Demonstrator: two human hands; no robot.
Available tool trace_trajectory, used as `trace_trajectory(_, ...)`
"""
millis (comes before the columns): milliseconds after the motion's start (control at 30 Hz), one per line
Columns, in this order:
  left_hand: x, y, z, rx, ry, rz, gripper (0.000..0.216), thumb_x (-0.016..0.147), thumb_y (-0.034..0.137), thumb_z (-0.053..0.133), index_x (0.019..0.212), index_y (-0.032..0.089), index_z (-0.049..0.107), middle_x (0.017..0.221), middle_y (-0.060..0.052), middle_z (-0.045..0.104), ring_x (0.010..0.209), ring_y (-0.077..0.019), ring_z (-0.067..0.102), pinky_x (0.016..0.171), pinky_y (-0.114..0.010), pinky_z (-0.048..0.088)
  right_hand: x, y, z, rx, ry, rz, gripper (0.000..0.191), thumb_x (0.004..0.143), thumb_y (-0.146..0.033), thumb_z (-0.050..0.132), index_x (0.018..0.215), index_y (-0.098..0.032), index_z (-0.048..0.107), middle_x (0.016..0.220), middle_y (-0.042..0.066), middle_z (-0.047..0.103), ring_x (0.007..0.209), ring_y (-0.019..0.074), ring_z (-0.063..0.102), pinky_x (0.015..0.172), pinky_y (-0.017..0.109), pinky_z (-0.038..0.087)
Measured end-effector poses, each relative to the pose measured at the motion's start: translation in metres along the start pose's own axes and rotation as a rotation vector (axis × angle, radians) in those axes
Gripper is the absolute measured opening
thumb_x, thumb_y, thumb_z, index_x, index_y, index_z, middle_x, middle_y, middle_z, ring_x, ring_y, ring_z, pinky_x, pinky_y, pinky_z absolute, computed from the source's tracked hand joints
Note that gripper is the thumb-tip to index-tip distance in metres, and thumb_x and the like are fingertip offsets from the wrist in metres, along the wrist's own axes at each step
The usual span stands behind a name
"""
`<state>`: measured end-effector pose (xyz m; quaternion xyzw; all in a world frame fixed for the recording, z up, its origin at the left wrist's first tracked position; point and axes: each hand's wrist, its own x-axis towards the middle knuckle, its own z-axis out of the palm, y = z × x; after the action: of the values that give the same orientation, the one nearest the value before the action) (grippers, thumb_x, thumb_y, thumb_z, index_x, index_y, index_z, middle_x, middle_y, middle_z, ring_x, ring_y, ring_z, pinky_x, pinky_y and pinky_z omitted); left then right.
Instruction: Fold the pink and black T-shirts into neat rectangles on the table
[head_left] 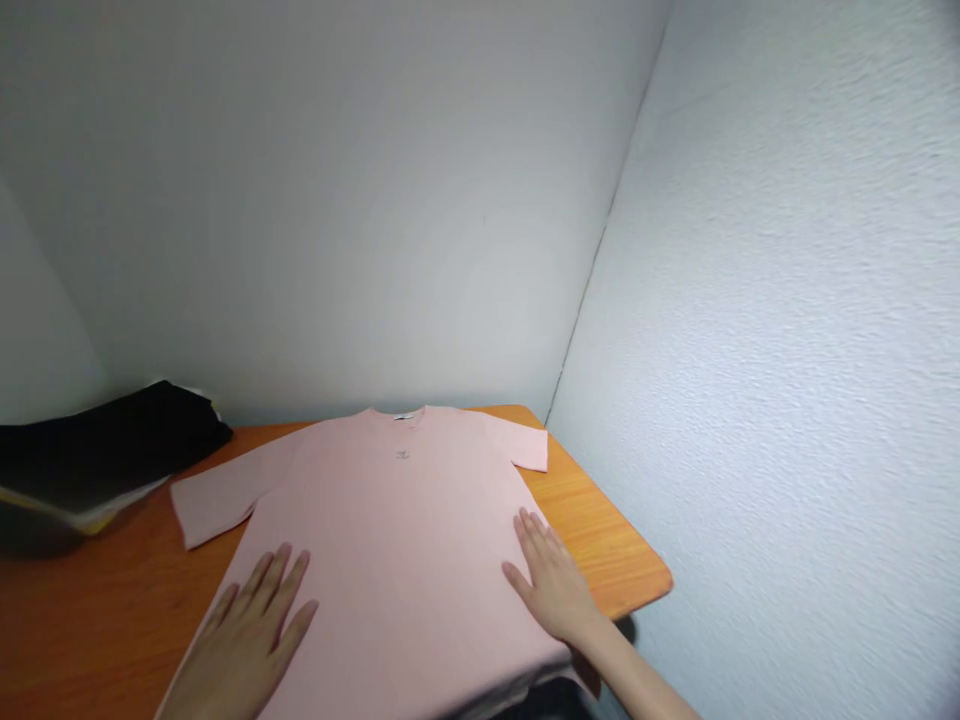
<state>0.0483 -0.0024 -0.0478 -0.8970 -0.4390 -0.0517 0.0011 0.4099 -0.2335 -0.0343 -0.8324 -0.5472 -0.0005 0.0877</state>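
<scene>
A pale pink T-shirt (397,530) lies spread flat on an orange wooden table (600,530), collar toward the far wall and both short sleeves out to the sides. My left hand (244,640) rests palm down on the shirt's lower left part, fingers stretched out. Flat on the shirt's right edge lies my right hand (551,580), fingers extended and close together. Neither hand holds anything.
A pile of folded dark clothes (97,450) sits at the table's far left, over something yellow and white. White walls close the table in at the back and on the right. The table's right corner (664,580) is rounded.
</scene>
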Motion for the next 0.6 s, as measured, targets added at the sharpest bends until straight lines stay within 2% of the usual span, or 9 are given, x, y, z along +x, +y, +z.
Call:
trace_trajectory(133,-0.009,0.023,-0.003,0.007,0.000,0.019,0.072,0.084,0.059,0.029,0.146,0.024,0.033,0.156,0.000,0.022,0.146,-0.0240,0.018,0.120,-0.050,0.015,-0.030,0.019,0.007,-0.015,0.055,0.069,0.076,0.095,-0.066,0.023,0.152,-0.016,0.018,0.157,0.003,0.011,0.145,0.0232,0.011,0.120,0.044,0.013)
trace_trajectory(233,-0.007,0.025,-0.001,0.003,-0.032,0.035,0.072,0.084,0.060,0.028,0.147,0.025,0.030,0.156,0.000,0.022,0.146,-0.0230,0.017,0.120,-0.048,0.015,-0.041,0.020,0.011,-0.001,0.073,0.085,0.077,0.094,-0.066,0.025,0.152,-0.016,0.018,0.157,0.003,0.012,0.145,0.0232,0.010,0.120,0.044,0.012)
trace_trajectory(333,-0.005,0.023,0.000,0.014,-0.037,0.006,0.072,0.084,0.058,0.030,0.147,0.023,0.032,0.156,-0.001,0.023,0.146,-0.0246,0.018,0.120,-0.050,0.015,-0.037,0.031,0.007,0.099,0.052,0.069,0.076,0.094,-0.065,0.028,0.152,-0.016,0.023,0.157,0.004,0.017,0.145,0.0229,0.014,0.120,0.042,0.014)
trace_trajectory(400,-0.006,0.034,-0.003,0.009,-0.017,-0.039,0.070,0.084,0.055,0.033,0.145,0.021,0.037,0.154,-0.005,0.029,0.145,-0.0293,0.021,0.119,-0.056,0.015,-0.024,0.049,-0.002,0.215,0.058,0.083,0.072,0.094,-0.063,0.030,0.149,-0.015,0.030,0.155,0.005,0.027,0.143,0.0215,0.023,0.118,0.038,0.020)
trace_trajectory(467,-0.010,0.064,-0.008,-0.066,0.011,0.029,0.065,0.086,0.053,0.035,0.144,0.023,0.041,0.153,-0.006,0.034,0.144,-0.0321,0.025,0.117,-0.059,0.019,-0.001,0.075,-0.017,0.304,0.109,0.166,0.068,0.094,-0.058,0.032,0.145,-0.013,0.038,0.150,0.008,0.038,0.139,0.0206,0.033,0.116,0.033,0.026)
trace_trajectory(500,-0.015,0.087,-0.010,-0.134,0.017,0.137,0.061,0.088,0.053,0.035,0.144,0.028,0.041,0.152,-0.004,0.036,0.142,-0.0313,0.029,0.117,-0.057,0.024,0.013,0.089,-0.025,0.324,0.140,0.225,0.065,0.095,-0.055,0.034,0.143,-0.012,0.041,0.147,0.010,0.042,0.137,0.0208,0.037,0.114,0.032,0.028)
trace_trajectory(600,-0.034,0.174,-0.008,-0.414,0.021,0.634,0.046,0.093,0.049,0.040,0.138,0.041,0.044,0.146,-0.003,0.046,0.129,-0.0250,0.048,0.107,-0.047,0.044,0.058,0.129,-0.046,0.307,0.171,0.393,0.056,0.097,-0.044,0.034,0.139,-0.008,0.043,0.140,0.016,0.049,0.130,0.0227,0.046,0.108,0.032,0.036)
